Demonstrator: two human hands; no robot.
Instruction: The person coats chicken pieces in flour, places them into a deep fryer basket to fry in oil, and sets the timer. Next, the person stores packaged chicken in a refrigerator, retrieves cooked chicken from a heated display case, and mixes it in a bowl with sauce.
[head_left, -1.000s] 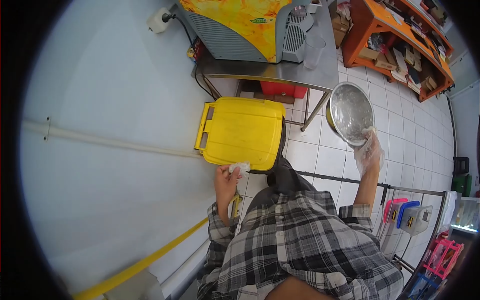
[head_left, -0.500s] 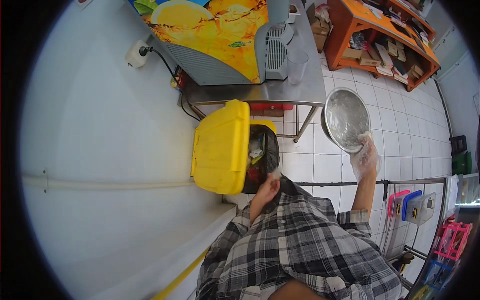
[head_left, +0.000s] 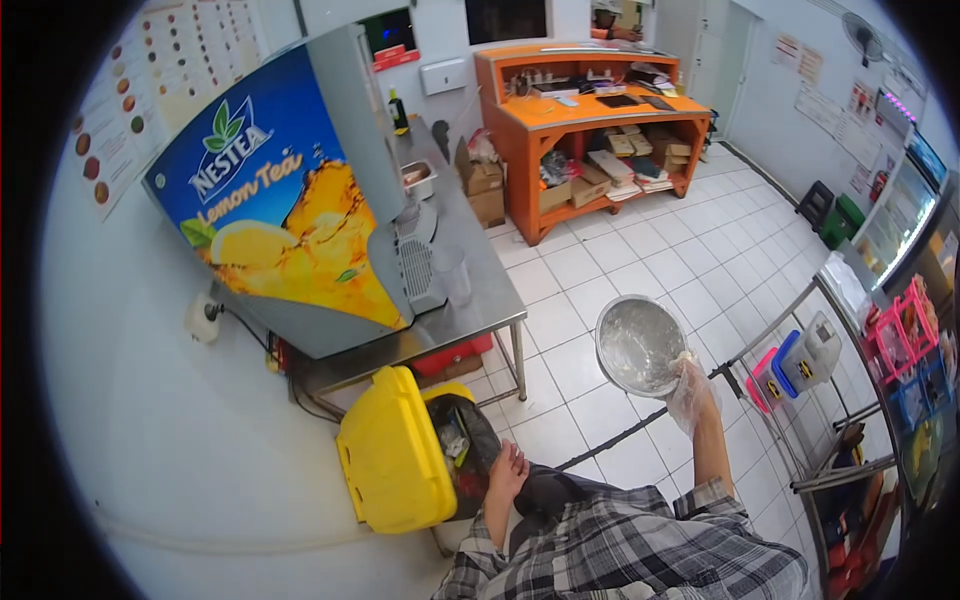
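R hand [head_left: 686, 390], in clear plastic glove [head_left: 690, 408], is grasping rim of metal bowl [head_left: 640, 343]; bowl is extending fwd-L of those fingers. L hand [head_left: 508, 472] is hanging w/ fingers released, loosely extended. Blk bin liner [head_left: 482, 428] is lying just L of L fingers, contact unclear; yellow lid [head_left: 393, 460] is standing open farther L.

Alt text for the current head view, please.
The person's right hand, in a clear glove, holds a metal bowl near its rim. The bare left hand is beside a yellow bin, its lid open, rubbish inside. A Nestea dispenser stands on a metal table; an orange counter stands beyond.
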